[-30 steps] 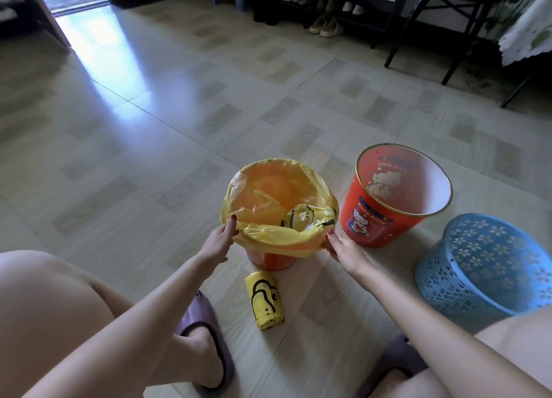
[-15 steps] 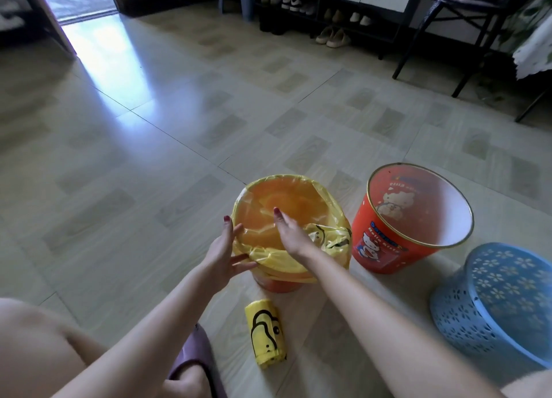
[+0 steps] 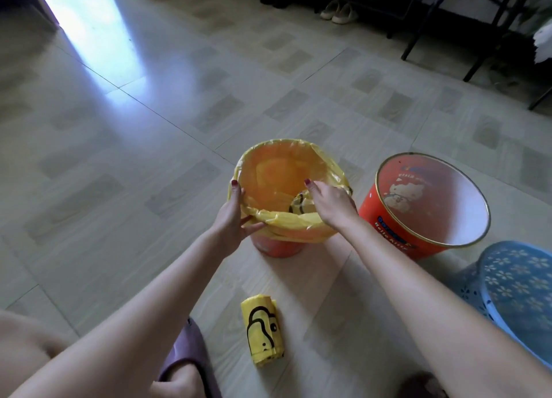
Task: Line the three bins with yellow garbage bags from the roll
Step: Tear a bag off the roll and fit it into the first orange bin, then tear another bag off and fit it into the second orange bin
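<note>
— On the tiled floor (image 3: 149, 113) ahead of me, what have you got?

— I see a small orange bin (image 3: 279, 245) already dressed in a yellow garbage bag (image 3: 298, 227), its edge folded over the rim all the way round. My left hand (image 3: 231, 218) lies against the bin's left side, fingers straight along the plastic, thumb pointing toward the near rim; that grip is wide and holds nothing. My right hand (image 3: 331, 202) reaches over the near right rim into the bag, fingers spread and relaxed on the liner, so that grip is wide too.

— And the roll?

— The roll of bags (image 3: 263, 332), yellow with a black cartoon print, lies on the floor between my arms, nearer me than the lined bin and apart from it.

— The other bins?

— Just right of the lined one stands a red cartoon-printed bin (image 3: 397, 239), tilted and bare inside. Further right, a blue lattice basket (image 3: 516, 296) lies tipped on its side, also bare.
</note>
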